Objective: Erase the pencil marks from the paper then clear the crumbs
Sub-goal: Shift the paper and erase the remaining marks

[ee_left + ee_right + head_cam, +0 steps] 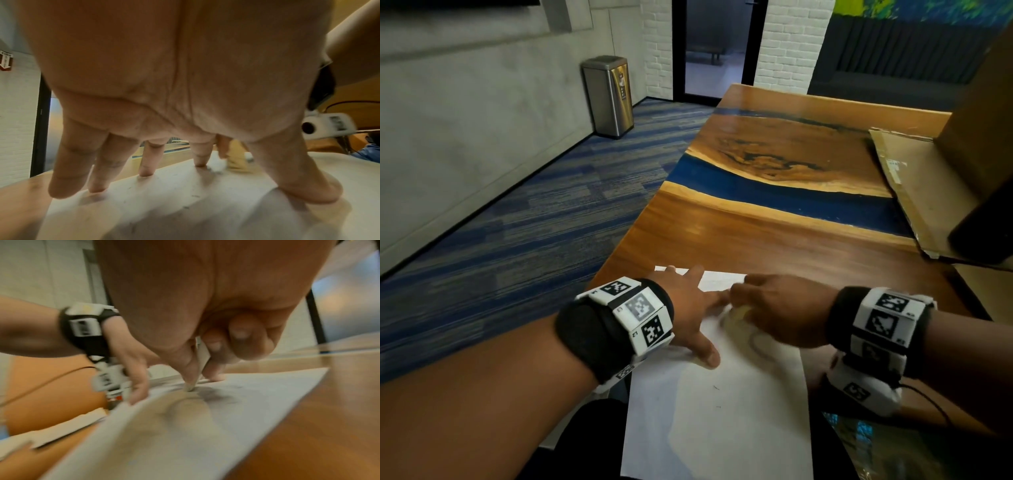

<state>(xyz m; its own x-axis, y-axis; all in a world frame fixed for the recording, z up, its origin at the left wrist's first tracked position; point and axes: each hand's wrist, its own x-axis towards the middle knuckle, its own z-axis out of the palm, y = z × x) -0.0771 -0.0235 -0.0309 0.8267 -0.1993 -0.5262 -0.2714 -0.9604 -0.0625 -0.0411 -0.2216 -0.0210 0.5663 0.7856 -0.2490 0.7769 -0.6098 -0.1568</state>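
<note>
Pinching a likely eraser [202, 356], right hand [780, 315] rubs paper [722, 418].

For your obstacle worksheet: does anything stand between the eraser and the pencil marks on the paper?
Nothing visible does. The right hand already presses the eraser onto the paper; the left hand lies beside it.

White paper [722, 421]; brown wood table [774, 236], blue band; blue-striped carpet [534, 212].
</note>
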